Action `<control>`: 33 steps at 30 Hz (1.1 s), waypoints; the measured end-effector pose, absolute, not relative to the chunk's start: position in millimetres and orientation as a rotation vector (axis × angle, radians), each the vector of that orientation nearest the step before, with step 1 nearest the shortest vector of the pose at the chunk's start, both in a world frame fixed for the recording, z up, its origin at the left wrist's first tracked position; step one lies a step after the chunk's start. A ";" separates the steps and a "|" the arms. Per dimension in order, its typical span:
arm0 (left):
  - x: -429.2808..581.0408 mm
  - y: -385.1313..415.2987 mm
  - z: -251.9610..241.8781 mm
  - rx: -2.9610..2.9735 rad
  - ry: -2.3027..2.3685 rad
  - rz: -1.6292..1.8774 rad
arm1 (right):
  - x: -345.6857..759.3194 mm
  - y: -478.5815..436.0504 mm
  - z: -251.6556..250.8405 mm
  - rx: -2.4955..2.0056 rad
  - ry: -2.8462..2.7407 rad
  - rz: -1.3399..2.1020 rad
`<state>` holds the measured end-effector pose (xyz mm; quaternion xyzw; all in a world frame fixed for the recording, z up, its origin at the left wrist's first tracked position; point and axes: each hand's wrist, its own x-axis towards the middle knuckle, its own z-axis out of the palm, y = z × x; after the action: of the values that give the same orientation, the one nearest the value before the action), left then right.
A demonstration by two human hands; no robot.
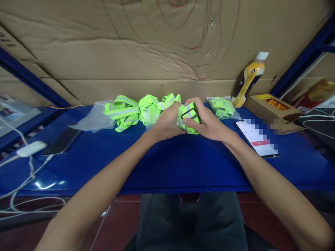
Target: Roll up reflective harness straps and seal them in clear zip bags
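A folded bundle of neon-yellow reflective straps with a black band or buckle part is gripped between both hands just above the blue shelf. My left hand closes on its left side, with the fingertips hidden behind it. From the right, my right hand wraps round it, thumb across the front and fingers over the top. Left of my left hand lies a loose heap of similar reflective straps, with some clear plastic by the wrist. A bagged strap bundle rests beyond my right hand.
Clear plastic bags lie at the left, beside a dark phone and a white cabled device. At the right are a lit phone, a yellow-labelled bottle and an open cardboard box. Cardboard backs the shelf.
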<state>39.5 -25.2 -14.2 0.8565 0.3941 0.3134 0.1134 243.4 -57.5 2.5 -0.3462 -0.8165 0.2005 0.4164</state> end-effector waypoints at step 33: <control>48.0 -34.4 -16.9 3.012 1.301 0.922 | 222.0 -46.6 -21.1 -0.830 -1.501 0.641</control>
<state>48.0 -34.4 -16.9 0.8760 0.3783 0.2681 -0.1329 222.0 -46.6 -21.1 -0.3592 -0.6501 0.2774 0.6095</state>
